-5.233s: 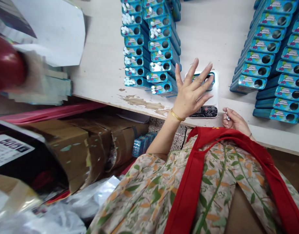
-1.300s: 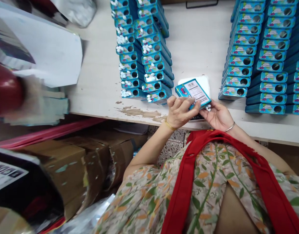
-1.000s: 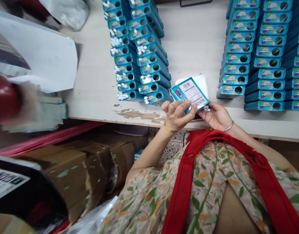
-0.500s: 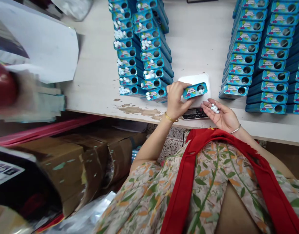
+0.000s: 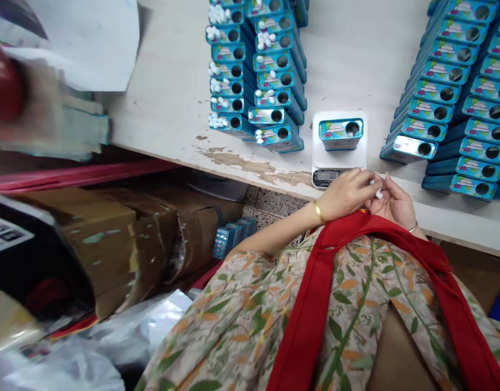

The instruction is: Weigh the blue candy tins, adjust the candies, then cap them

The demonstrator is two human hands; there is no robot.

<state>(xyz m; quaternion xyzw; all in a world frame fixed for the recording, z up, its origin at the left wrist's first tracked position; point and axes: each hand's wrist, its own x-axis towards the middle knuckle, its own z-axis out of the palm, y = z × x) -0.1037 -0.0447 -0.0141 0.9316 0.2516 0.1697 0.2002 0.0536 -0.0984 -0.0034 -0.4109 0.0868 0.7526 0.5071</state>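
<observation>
A blue candy box with a round hole in its top stands upright on the small white scale at the table's near edge. Just in front of the scale my two hands meet. My right hand is cupped around several small white candies. The fingertips of my left hand pinch at those candies in the right palm. Neither hand touches the box or the scale.
Two rows of blue boxes topped with white candies stand left of the scale. Rows of blue boxes without candies fill the right. White paper lies far left; cardboard cartons and plastic bags sit under the wooden table.
My left hand has set the blue box on the scale, let go, and moved to the candies in my right palm. The right hand has closed around them.
</observation>
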